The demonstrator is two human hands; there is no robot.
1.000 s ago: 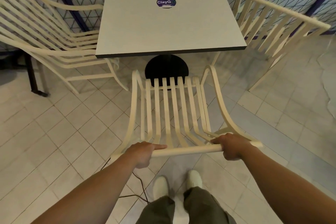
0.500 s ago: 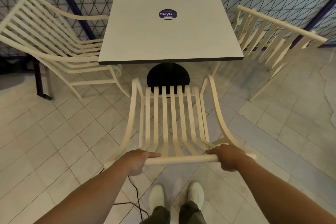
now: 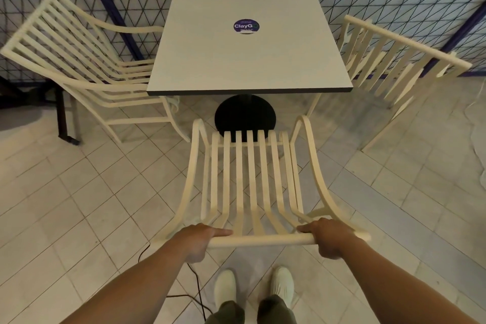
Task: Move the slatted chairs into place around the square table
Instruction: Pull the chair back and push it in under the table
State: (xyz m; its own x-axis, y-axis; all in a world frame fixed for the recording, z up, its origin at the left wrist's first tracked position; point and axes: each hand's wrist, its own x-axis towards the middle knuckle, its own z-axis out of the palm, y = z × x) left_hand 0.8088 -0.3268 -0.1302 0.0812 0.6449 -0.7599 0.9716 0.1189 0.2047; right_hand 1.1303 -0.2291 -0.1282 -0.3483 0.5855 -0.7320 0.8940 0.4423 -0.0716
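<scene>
The desk (image 3: 244,60) stands square against the mesh fence (image 3: 394,5), its black base (image 3: 244,117) showing under the near edge. A left chair (image 3: 86,66) sits angled at the desk's left side, its seat tucked partly under the top; a right chair (image 3: 394,63) stands at the desk's right side, back turned outward. The near chair (image 3: 249,181) sits in front of the desk's near edge, its seat front just short of the base and not yet under the top.

Both hands grip its top rail: the left hand (image 3: 200,241) and right hand (image 3: 328,238) have their fingers (image 3: 222,232) clenched around the bar, spaced wide.

To do this well, I judge an even, straight push toward the desk is needed, keeping the arm loops clear of the desk's edge and centred on the base. Open tile lies on either side of the near chair. A thin cable (image 3: 196,287) trails on the floor beside the shoes (image 3: 224,288), a trip risk when stepping forward.
</scene>
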